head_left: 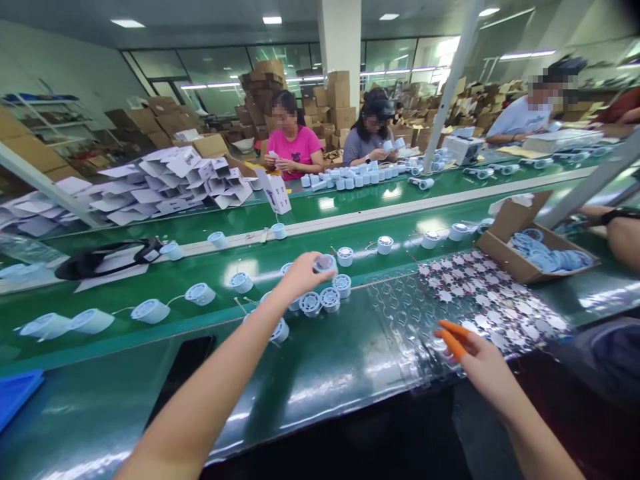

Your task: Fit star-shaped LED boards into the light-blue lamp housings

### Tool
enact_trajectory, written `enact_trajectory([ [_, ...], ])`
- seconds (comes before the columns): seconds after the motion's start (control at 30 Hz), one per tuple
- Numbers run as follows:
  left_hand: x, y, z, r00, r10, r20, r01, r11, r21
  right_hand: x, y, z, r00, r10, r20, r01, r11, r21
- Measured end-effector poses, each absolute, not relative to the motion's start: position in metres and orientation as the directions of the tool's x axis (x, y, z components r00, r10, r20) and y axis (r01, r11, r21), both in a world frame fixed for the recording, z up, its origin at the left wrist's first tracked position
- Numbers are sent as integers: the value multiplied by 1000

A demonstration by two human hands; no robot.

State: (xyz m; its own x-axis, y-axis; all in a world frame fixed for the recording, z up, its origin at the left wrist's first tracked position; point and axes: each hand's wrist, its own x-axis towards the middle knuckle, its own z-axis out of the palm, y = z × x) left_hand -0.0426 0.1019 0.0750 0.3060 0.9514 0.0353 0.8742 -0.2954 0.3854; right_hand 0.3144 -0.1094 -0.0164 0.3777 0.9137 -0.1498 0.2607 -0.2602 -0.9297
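My left hand [303, 272] is closed around a light-blue round plastic housing [325, 264], above a cluster of similar housings [311, 304] at the near edge of the belt. Its fingertips are partly hidden behind the hand. On the right, my right hand [473, 353] has orange covers on two fingers, stretched out with their tips near each other. Nothing shows between them. Those fingers hover over the clear plastic tray [400, 327], beside rows of small white star-shaped boards [493, 293] with thin wires.
A cardboard box [515, 257] of light-blue rings stands at right. More housings [150, 311] line the green belt [225, 273]. A black phone [187, 363] and blue tray [20, 393] lie left. Co-workers [295, 143] sit across; another person's arm [623, 233] reaches in at right.
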Motion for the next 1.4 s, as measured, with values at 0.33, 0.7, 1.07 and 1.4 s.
enact_trajectory([
  [0.33,-69,197,34,142,985,-100,978,-125,166,382,-81,-32,435,890,133,842,-351,-410],
  [0.7,-92,142,75,160,986,36,985,-162,54,394,-78,-47,319,946,55,916,-293,-275],
  [1.07,-62,-57,23,508,858,73,802,-502,323,403,-67,-24,272,962,15,914,-254,-317],
  [1.4,-75,-71,-4,329,936,129,724,-337,602,278,-108,-61,43,933,356,862,146,-485],
])
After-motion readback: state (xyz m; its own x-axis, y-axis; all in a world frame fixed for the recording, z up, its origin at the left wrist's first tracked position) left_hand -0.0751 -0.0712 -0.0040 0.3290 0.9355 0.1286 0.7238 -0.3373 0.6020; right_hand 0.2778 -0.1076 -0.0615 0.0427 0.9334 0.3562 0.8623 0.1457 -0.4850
